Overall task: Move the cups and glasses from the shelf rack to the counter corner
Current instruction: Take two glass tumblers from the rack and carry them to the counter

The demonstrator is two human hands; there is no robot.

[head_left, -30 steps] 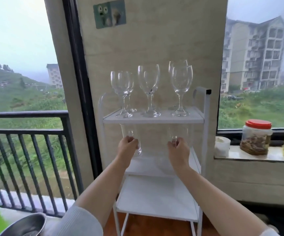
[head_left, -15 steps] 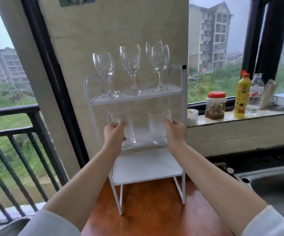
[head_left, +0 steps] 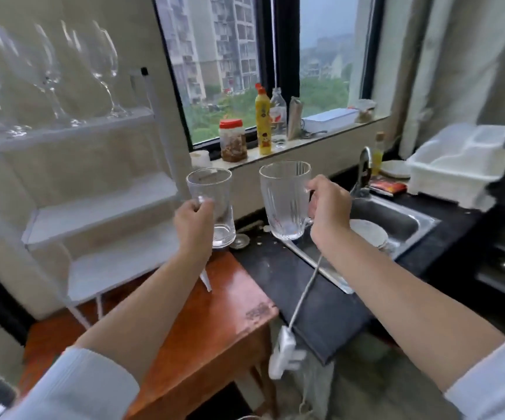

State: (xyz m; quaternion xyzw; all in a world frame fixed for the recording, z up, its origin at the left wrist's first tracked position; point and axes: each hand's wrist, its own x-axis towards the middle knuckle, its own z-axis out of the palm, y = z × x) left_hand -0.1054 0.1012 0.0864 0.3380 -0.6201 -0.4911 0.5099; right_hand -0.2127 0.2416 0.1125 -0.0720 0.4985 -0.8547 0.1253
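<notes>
Gripping a tall glass [head_left: 213,207], the left hand [head_left: 192,221] hangs above the counter [head_left: 321,301]; the right hand [head_left: 328,207] clasps a ribbed mug [head_left: 283,201].

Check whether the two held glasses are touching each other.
Apart. The head view shows windowsill wall between the tall glass and the ribbed mug.

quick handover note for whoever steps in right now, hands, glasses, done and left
Left hand grips a tall clear straight-sided glass, held in the air.
Right hand grips the handle of a clear ribbed glass mug, also in the air near the steel sink.
Done: both are off the white shelf rack.
Left: set both on the dark counter, then fetch the clear stemmed wine glasses on the rack's top shelf.
</notes>
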